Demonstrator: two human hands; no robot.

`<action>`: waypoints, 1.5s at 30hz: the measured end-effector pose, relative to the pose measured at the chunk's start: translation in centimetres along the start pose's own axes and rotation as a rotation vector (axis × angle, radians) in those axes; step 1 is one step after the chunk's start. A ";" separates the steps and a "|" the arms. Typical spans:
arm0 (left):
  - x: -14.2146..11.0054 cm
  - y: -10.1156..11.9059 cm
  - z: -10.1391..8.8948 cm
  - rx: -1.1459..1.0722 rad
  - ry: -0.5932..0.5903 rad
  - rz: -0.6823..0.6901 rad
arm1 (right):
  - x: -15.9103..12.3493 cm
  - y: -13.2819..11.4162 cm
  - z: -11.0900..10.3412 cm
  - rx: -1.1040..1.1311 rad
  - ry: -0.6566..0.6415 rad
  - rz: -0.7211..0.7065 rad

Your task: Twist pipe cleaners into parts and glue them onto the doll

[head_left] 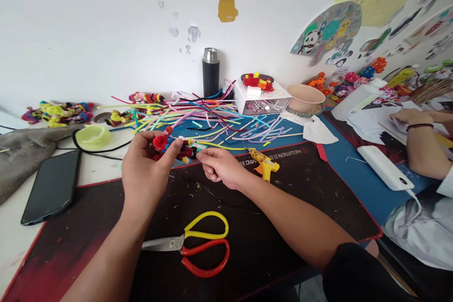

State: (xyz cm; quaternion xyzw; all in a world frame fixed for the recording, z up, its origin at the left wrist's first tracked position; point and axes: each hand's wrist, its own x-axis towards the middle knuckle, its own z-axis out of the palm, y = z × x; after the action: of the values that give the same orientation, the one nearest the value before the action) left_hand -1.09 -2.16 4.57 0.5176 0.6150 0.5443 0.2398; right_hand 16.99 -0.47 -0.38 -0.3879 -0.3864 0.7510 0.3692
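Observation:
My left hand (148, 163) is closed around a small pipe-cleaner figure (161, 142) in red, blue and yellow, held above the dark mat. Thumb and fingers of my right hand (221, 166) are pinched together at the figure's right side. A thin piece with pale green and white on it shows at those fingertips, too small to name. Below the hands lie scissors (205, 233) with one yellow and one red handle, their blades partly hidden by my left forearm. A yellow glue gun (264, 163) rests on the mat just right of my right hand.
Behind my hands spreads a heap of coloured pipe cleaners (212, 120). A black thermos (211, 73), a white box (262, 99) and a bowl (306, 99) stand along the wall. A phone (53, 186) lies left; a white power bank (385, 167) and another person's arm (426, 144) are right.

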 end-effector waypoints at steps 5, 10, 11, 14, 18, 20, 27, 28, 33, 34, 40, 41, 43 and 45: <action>0.0 0.0 0.1 -0.003 -0.002 -0.021 | 0.1 0.1 -0.1 0.003 -0.001 0.000; -0.1 0.0 0.1 -0.014 -0.012 -0.019 | 0.1 0.1 0.0 0.006 -0.004 -0.002; -0.1 0.0 0.1 -0.017 -0.011 -0.016 | 0.1 0.1 0.0 0.005 -0.002 0.000; -0.1 0.2 0.1 -0.018 -0.010 -0.014 | 0.1 0.1 0.0 -0.002 0.004 0.004; -0.1 0.2 0.1 0.000 -0.008 -0.014 | 0.1 0.0 0.0 -0.004 0.005 0.006; -0.1 0.2 0.1 0.007 -0.006 -0.014 | 0.1 0.0 0.0 0.000 0.002 0.005; 0.2 -0.3 -0.1 -0.007 0.002 0.002 | -0.1 -0.1 0.1 0.000 0.008 0.007; 0.2 -0.3 -0.2 -0.010 0.007 0.004 | -0.1 -0.2 0.1 -0.003 0.009 0.010; 0.7 -0.3 -0.5 -0.031 0.048 -0.020 | -0.2 -0.4 0.1 -0.024 0.001 0.019; 0.8 -0.3 -0.6 -0.035 0.052 -0.020 | -0.2 -0.4 0.1 -0.024 0.000 0.015; 1.2 -0.7 -0.8 0.012 0.072 -0.033 | -0.1 -0.1 -0.1 -0.021 0.013 0.009; 1.3 -0.7 -0.8 0.020 0.073 -0.035 | -0.1 -0.1 -0.1 -0.020 0.013 0.007; 1.3 -0.8 -0.9 0.027 0.075 -0.034 | 0.0 -0.1 -0.2 -0.021 0.013 0.005; 1.4 -0.8 -0.9 0.019 0.073 -0.035 | 0.0 -0.1 -0.2 -0.024 0.016 0.011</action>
State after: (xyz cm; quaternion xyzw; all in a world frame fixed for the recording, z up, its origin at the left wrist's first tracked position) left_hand -2.64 -1.19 4.48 0.4888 0.6373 0.5529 0.2218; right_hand 17.17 -0.41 -0.38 -0.4006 -0.3902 0.7451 0.3634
